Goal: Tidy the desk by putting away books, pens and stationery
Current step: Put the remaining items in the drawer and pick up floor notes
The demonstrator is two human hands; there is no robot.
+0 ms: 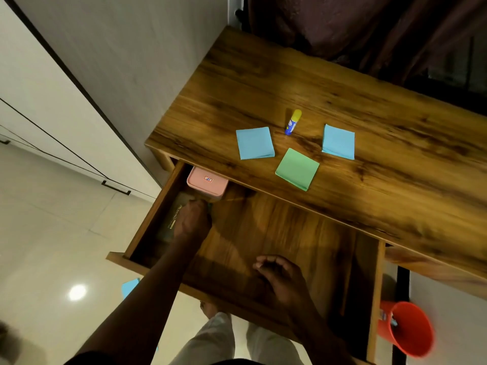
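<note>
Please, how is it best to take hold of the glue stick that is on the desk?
Probably by the blue body of the glue stick, pinched across its width from above. It lies flat on the desk, its yellow cap pointing away from the drawer, with bare wood on both long sides, so fingers have room there.

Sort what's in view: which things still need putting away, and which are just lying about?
For the job: glue stick, two blue note pads, green note pad, open drawer, left hand inside it.

Lying about: red cup, curtain, pink box.
</note>
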